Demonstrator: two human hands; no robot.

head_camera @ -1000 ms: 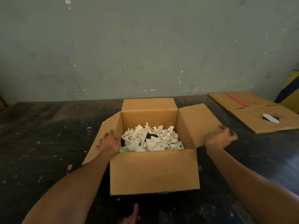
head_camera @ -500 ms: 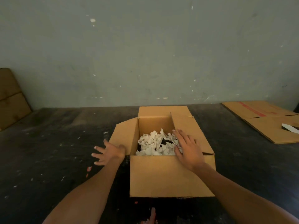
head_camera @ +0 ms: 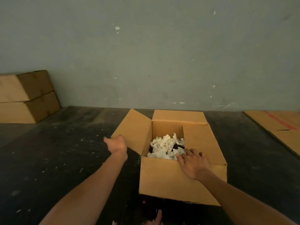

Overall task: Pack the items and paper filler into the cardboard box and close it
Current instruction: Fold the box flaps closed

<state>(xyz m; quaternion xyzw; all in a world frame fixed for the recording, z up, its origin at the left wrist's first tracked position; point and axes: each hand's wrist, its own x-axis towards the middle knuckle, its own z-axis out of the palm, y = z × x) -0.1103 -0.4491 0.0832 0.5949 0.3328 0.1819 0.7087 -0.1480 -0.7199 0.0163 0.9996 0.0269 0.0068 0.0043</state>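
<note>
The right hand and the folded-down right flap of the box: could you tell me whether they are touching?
Touching. The head view shows the right hand lying flat on the right flap, fingers spread over its edge toward the paper filler.

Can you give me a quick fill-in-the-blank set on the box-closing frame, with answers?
1. The right hand presses the right flap down over the ____ box.
2. The left hand is at the edge of the ____ flap, which stands open.
3. Inside the box lies crumpled ____ paper filler.
4. By the wall at far left, two closed boxes are ____ one on the other.

Answers: cardboard; left; white; stacked
</note>
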